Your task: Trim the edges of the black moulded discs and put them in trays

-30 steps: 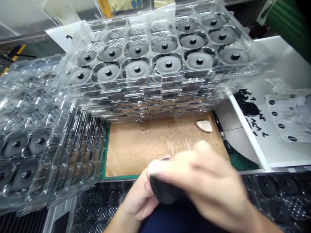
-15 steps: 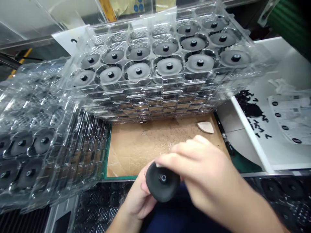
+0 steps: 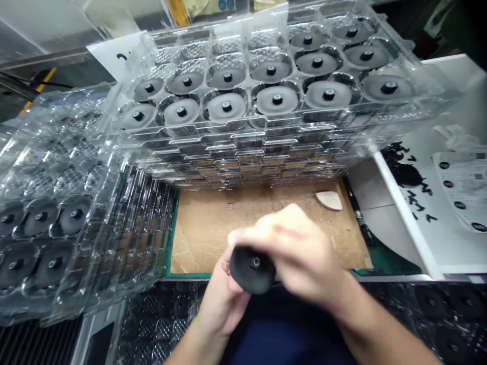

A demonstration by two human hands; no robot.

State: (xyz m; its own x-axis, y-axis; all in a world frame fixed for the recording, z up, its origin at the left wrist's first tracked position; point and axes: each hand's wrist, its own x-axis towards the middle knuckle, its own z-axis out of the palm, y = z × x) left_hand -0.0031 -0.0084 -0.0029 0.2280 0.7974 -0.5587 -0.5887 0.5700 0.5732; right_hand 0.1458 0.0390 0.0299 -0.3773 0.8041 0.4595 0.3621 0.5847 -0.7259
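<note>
A round black rubber disc (image 3: 247,281) with a small hub at its centre is held over the front edge of the bench, its hub side facing me. My left hand (image 3: 224,299) grips it from the left and behind, fingers partly hidden by the disc. My right hand (image 3: 297,248), blurred by motion, is closed at the disc's upper edge, with its fingers lying across the rim. Whether a smaller item is pinched in those fingers is hidden. Beyond both hands, similar discs sit hub-up in the pockets of a clear plastic tray (image 3: 262,121).
Stacked clear trays (image 3: 125,223) stand at the left. Cardboard (image 3: 205,223) covers the bench, with a pale wedge-shaped piece (image 3: 329,200) and a black pen-like tool (image 3: 359,218) at its right. A white box (image 3: 449,253) at right holds black scraps (image 3: 407,172) and a printed bag.
Both hands and the disc have moved slightly up. My right hand has shifted left along the disc's upper rim. The view has shifted a little, so the trays appear farther right.
</note>
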